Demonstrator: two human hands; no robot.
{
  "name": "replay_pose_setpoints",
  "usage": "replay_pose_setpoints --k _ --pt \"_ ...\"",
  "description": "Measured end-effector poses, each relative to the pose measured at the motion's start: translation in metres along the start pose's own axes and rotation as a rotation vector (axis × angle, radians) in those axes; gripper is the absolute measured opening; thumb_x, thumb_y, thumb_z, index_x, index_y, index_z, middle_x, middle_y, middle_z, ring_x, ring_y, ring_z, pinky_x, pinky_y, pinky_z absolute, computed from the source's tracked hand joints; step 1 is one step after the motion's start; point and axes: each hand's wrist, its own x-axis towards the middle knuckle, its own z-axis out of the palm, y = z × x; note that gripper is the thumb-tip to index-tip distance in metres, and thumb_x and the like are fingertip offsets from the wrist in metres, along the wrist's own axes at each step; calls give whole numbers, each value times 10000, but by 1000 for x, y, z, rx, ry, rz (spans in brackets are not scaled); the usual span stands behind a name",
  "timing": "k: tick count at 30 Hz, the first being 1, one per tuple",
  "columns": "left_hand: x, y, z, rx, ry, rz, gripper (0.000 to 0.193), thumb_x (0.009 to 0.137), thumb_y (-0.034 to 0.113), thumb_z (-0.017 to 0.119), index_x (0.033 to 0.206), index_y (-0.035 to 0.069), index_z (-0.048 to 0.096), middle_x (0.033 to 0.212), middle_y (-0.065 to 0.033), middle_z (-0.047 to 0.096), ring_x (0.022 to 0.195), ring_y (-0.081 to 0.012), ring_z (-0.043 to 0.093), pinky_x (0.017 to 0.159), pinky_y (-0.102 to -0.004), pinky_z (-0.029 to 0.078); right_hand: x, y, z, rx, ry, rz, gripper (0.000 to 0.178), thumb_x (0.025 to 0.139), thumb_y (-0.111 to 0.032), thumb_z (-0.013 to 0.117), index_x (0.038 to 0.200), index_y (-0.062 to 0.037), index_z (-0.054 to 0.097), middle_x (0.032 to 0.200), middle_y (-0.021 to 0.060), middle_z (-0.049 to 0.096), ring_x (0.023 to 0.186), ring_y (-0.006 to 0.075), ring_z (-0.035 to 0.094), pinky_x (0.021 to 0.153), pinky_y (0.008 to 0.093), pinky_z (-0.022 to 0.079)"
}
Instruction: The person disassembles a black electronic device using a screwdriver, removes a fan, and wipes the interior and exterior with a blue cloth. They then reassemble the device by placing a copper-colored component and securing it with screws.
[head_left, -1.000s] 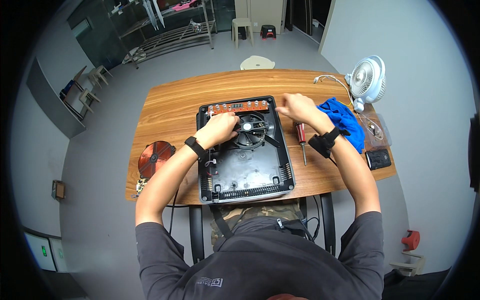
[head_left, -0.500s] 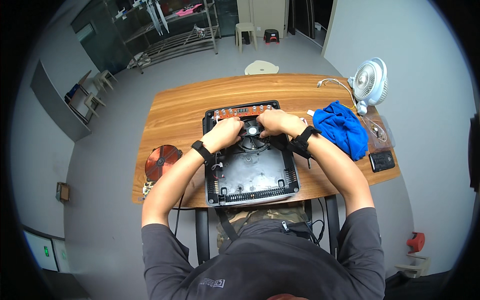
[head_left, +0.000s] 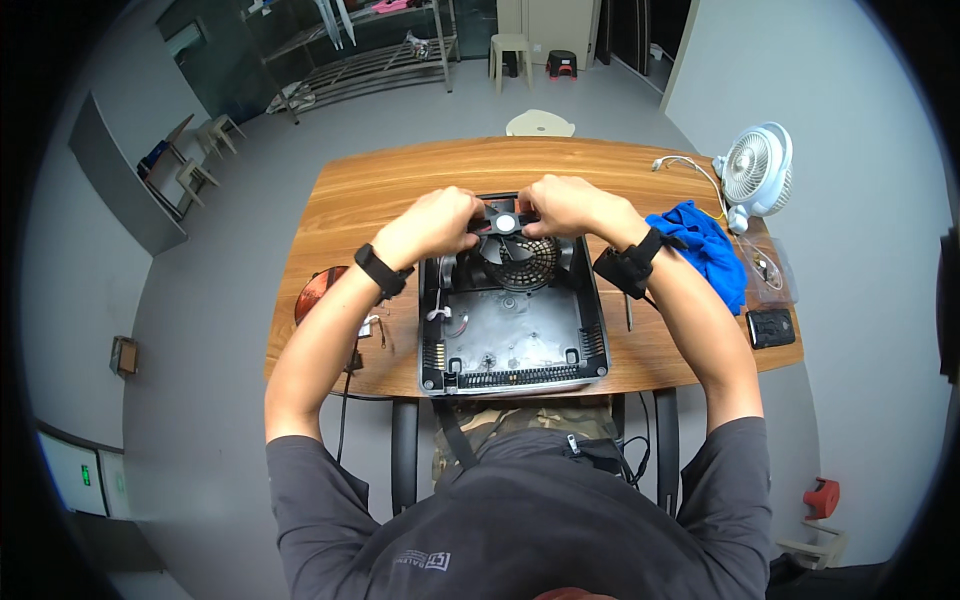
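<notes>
Grip pinching: fan is being held at opposite ends by left hand and right hand, near far edge of housing; likely light, stiff, blades fragile.

Access from above is open over the near floor of the black housing; a wire with white connectors intrudes along its left wall. At the housing's far end, entry is obstructed by the left hand, the right hand and the black fan gripped between them. The wooden table affords passage along its far edge, up to the white desk fan at far right. Blue cloth obstructs the right side; a coppery disc restricts the left.
</notes>
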Motion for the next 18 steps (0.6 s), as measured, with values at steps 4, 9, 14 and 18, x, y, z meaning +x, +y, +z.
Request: replay_pose_setpoints --k 4,9,14,18 --pt "-18 -12 -35 34 4 -31 295 746 85 771 1026 2 722 983 -175 714 949 -374 686 841 -434 558 16 -21 -14 -29 71 -53 348 861 -315 763 1088 -55 727 940 176 748 921 370 715 811 459 561" --pt "-47 -35 -68 74 25 -86 305 744 49 790 1041 11 727 970 -167 718 922 -355 691 807 -424 561 49 -49 -18 -36 177 -168 362 859 -352 753 1078 -64 735 917 187 743 911 377 716 799 472 559" --pt "-67 -65 -86 78 28 -161 302 721 56 822 1009 19 737 931 -151 728 874 -339 696 773 -414 557 85 -79 -18 -13 238 -146 358 851 -392 767 988 -62 761 953 180 750 962 364 720 817 463 573" --pt "-68 -106 -49 178 -12 -184 309 731 100 834 1027 78 748 930 -156 744 904 -352 712 797 -444 577 122 -82 12 -49 228 -156 320 836 -371 782 938 -67 776 943 172 756 936 359 732 804 455 589"
